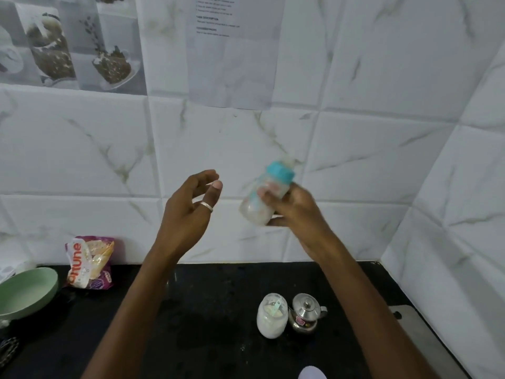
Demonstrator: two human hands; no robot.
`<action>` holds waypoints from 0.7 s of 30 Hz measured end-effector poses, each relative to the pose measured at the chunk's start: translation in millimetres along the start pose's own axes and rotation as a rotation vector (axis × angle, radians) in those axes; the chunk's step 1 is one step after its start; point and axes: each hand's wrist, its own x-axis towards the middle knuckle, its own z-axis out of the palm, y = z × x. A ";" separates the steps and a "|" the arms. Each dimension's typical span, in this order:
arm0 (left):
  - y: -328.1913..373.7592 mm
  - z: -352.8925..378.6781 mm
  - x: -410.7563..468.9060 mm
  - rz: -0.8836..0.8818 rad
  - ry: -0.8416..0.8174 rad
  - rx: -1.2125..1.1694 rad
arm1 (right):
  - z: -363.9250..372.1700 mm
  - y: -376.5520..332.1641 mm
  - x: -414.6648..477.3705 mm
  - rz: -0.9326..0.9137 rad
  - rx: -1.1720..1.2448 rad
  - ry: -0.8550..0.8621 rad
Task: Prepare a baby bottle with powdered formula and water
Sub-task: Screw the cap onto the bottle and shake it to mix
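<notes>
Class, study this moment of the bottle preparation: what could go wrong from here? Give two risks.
1. The baby bottle is blurred and tilted in the right hand alone; it might slip or leak at the teal cap.
2. The open powder jar and steel pot stand directly below, so a drop could topple them.

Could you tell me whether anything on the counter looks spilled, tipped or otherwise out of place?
Nothing is clearly tipped. The powder jar and small steel pot stand upright on the black counter, which shows faint specks and smears. The right hand holds the capped bottle.
</notes>
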 end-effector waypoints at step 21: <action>-0.5 16.6 -3.4 -0.076 0.081 -0.169 | -5.2 -9.9 11.0 -0.040 0.197 0.071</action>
